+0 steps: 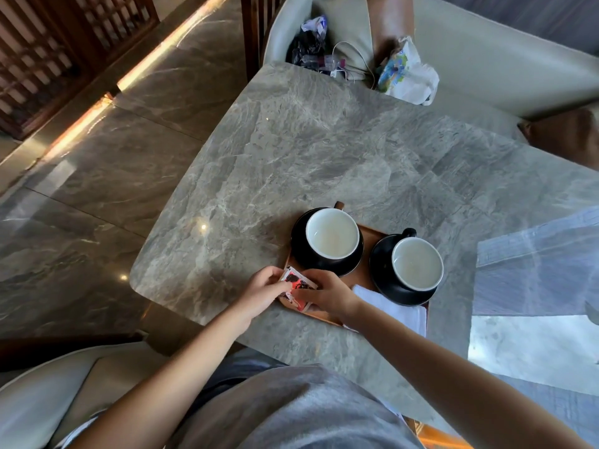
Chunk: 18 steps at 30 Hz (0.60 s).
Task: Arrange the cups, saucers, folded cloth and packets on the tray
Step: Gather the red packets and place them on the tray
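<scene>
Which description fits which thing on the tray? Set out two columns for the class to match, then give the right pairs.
Things
1. left cup
2. right cup
3. folded cloth
4. packets

Descriptions
A. white, lying flat at the tray's near right corner
B. red, black and white, under both hands
C. on a black saucer at the tray's far left
D. its black handle shows

Pairs: 1-C, 2-D, 3-A, 4-B
</scene>
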{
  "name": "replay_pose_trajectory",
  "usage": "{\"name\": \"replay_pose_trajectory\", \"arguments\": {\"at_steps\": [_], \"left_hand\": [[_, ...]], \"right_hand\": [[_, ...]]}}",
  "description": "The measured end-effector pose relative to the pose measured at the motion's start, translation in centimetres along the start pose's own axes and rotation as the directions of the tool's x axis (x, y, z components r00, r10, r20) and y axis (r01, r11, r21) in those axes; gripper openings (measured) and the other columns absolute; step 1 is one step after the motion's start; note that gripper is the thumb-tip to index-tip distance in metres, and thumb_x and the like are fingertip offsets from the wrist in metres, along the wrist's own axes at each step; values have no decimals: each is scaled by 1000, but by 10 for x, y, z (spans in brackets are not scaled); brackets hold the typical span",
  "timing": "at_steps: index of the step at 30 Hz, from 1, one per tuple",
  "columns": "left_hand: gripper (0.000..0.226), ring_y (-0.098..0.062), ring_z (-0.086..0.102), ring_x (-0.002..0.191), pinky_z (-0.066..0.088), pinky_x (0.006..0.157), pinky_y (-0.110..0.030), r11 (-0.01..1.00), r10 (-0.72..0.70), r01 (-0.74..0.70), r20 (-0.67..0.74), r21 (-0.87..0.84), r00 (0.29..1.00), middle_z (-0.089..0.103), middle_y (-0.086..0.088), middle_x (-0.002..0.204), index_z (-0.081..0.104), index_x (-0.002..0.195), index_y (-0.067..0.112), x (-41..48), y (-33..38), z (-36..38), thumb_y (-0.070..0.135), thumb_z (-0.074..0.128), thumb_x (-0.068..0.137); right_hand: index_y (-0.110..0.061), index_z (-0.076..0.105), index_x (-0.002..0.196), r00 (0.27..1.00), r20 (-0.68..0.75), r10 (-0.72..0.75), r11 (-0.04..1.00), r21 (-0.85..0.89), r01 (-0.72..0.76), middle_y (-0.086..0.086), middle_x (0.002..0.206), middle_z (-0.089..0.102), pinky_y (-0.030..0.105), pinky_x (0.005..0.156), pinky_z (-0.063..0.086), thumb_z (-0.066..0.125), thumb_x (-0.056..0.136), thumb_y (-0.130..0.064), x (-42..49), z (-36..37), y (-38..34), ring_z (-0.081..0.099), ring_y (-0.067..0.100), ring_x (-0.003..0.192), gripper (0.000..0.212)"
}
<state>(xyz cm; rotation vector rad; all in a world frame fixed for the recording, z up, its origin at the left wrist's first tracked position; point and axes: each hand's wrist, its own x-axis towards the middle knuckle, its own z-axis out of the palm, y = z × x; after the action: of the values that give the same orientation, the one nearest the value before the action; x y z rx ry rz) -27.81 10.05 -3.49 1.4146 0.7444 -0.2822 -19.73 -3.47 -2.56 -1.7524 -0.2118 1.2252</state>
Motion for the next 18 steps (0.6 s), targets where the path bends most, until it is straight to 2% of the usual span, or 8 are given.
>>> {"name": "replay_pose_trajectory", "arguments": {"at_steps": [4,6,8,11,13,15,16,18], "left_hand": [[10,-17,56,77,41,63,-22,988,1,5,-37,155,999,61,-4,77,57,78,17,17,-1,1,7,59,80],[13,-20,57,78,42,67,-29,979,-8,25,-84,201,996,60,-1,74,54,73,21,26,-4,2,10,60,77],[10,-25,59,80,44,73,-35,956,-15,44,-100,290,995,61,-2,75,51,70,24,30,-9,5,19,59,71],[10,-29,60,84,48,79,-44,900,14,28,-93,435,996,62,-10,81,47,71,21,35,-16,10,24,56,69],[14,-28,55,96,43,84,-43,757,105,-10,-105,653,989,60,-7,94,51,80,20,36,-20,12,31,55,72],[23,-23,41,105,31,83,-37,500,214,-32,-87,865,973,48,1,104,55,88,22,37,-24,11,40,53,73],[25,-21,37,106,27,80,-36,421,242,-47,-62,906,968,42,2,106,55,88,22,37,-25,12,42,53,73],[27,-21,35,106,24,77,-34,348,280,-86,-16,933,960,38,3,109,54,91,23,36,-28,13,43,55,74]], "right_hand": [[0,56,114,995,-102,18,997,-73,-25,6,84,62,25,62,56,65,85,-4,4,-10,6,62,14,68,31],[1,58,114,982,-178,-56,971,-240,12,10,85,65,28,61,56,65,84,-4,7,-12,11,63,18,65,31],[-5,62,109,968,-217,-128,901,-433,23,11,90,70,33,68,54,66,81,-8,10,-10,16,67,25,73,28],[-14,66,104,953,-253,-168,835,-551,1,4,98,72,24,71,44,64,79,-14,12,-8,20,65,20,89,26],[-17,66,103,949,-261,-175,821,-571,-6,2,97,72,23,70,42,61,79,-15,12,-7,23,65,19,90,25],[-17,66,105,951,-257,-169,799,-601,-21,4,100,72,25,71,44,59,79,-16,11,-7,27,65,22,93,27],[-17,65,108,955,-251,-161,784,-620,-31,5,102,72,27,73,46,58,80,-17,10,-7,29,64,23,95,29],[-18,64,113,961,-235,-146,763,-645,-42,7,104,71,31,76,48,56,81,-19,8,-7,34,64,26,96,33]]}}
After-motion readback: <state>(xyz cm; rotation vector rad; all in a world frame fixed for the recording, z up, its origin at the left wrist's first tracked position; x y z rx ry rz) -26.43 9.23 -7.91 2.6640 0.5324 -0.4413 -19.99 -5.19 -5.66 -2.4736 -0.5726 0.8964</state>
